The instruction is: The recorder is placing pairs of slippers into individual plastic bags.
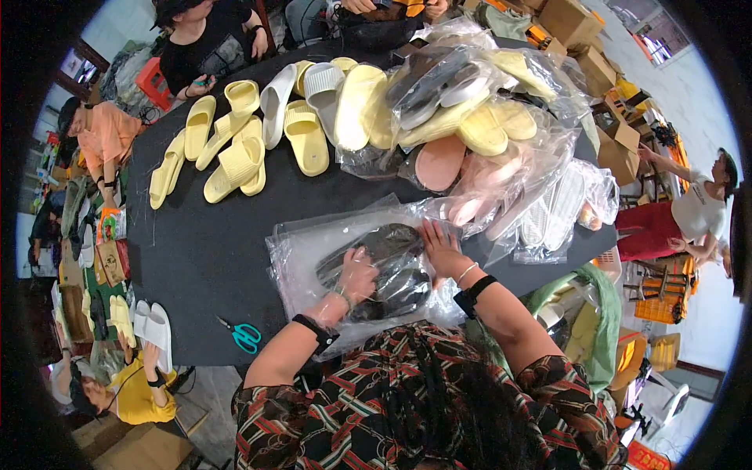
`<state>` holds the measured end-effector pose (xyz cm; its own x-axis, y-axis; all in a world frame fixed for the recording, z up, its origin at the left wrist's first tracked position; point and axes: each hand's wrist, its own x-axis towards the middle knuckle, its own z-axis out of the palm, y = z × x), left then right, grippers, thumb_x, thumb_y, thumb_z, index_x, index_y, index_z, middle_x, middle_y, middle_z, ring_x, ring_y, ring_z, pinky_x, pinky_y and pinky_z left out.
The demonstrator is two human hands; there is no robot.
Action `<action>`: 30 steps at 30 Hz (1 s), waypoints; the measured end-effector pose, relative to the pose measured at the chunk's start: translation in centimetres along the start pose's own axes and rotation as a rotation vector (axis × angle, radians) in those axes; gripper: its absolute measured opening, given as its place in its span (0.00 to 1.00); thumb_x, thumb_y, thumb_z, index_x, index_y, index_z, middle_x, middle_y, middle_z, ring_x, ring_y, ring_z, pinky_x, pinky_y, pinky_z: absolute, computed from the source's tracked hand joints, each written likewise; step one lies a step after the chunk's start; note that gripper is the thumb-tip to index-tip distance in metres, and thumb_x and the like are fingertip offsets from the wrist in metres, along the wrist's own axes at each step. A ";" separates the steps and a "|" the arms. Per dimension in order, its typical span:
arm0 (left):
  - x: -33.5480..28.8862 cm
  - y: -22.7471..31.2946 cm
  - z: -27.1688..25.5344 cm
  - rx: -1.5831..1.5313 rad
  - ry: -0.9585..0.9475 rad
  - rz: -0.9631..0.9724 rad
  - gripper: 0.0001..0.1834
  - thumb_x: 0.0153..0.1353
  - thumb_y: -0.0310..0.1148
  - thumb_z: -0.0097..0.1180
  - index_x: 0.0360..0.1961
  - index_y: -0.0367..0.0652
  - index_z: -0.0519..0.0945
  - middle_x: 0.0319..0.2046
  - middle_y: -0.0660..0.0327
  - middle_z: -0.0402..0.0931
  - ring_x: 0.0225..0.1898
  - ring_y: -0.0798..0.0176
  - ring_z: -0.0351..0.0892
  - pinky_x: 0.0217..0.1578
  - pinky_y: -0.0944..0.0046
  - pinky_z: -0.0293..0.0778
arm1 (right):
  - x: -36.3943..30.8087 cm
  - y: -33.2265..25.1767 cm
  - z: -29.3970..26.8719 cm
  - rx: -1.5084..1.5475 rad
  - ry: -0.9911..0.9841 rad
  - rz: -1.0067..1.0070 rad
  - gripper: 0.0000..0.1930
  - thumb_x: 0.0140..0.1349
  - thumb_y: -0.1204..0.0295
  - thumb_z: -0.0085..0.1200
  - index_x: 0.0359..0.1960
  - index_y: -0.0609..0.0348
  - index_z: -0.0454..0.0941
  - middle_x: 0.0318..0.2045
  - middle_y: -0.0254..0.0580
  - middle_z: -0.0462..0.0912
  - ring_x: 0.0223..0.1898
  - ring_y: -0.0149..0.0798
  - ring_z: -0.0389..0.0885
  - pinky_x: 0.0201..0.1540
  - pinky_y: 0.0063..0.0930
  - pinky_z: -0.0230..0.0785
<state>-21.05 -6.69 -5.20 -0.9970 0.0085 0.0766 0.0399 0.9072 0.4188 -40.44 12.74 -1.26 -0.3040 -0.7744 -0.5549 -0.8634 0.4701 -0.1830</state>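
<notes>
In front of me a pair of black slippers lies in a clear plastic bag, on a stack of similar clear bags. My left hand rests over the slippers with its fingers curled; what they grip is hidden, and I cannot tell whether the hand is inside the bag. Fingers stretched out, my right hand presses on the bag's right side. Teal-handled scissors lie to the left of my left forearm.
Loose yellow slippers line the far side of the dark table. Bagged slippers pile up at the far right. Beside my right arm stands a green sack holding slippers. Other people work around the table, and cardboard boxes stand beyond.
</notes>
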 end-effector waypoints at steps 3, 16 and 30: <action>-1.2 -1.1 -0.7 0.076 -0.033 -0.012 0.10 0.36 0.37 0.56 0.22 0.47 0.81 0.29 0.54 0.72 0.51 0.45 0.66 0.56 0.43 0.55 | 0.0 0.3 0.2 0.022 -0.026 -0.015 0.82 0.14 0.55 0.79 0.70 0.61 0.27 0.71 0.52 0.25 0.72 0.58 0.26 0.64 0.69 0.40; -18.8 -8.7 -15.1 0.566 0.008 -0.640 0.06 0.38 0.25 0.52 0.21 0.39 0.80 0.35 0.49 0.76 0.56 0.40 0.64 0.53 0.39 0.59 | -0.6 0.1 -0.5 0.091 -0.101 0.049 0.78 0.20 0.59 0.78 0.70 0.59 0.27 0.71 0.53 0.25 0.72 0.56 0.25 0.67 0.64 0.36; -3.9 9.1 -15.0 0.342 0.290 -0.462 0.06 0.30 0.31 0.55 0.11 0.41 0.76 0.25 0.51 0.71 0.41 0.46 0.67 0.35 0.49 0.62 | -3.8 -2.6 -3.4 -0.123 0.266 -0.106 0.78 0.19 0.59 0.78 0.71 0.51 0.29 0.72 0.52 0.30 0.71 0.61 0.37 0.66 0.66 0.40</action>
<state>-15.81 -4.77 11.86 -0.8461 -0.4858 0.2194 -0.4605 0.8734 0.1584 -38.38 12.99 4.12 -0.2899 -0.9078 -0.3031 -0.9334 0.3382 -0.1201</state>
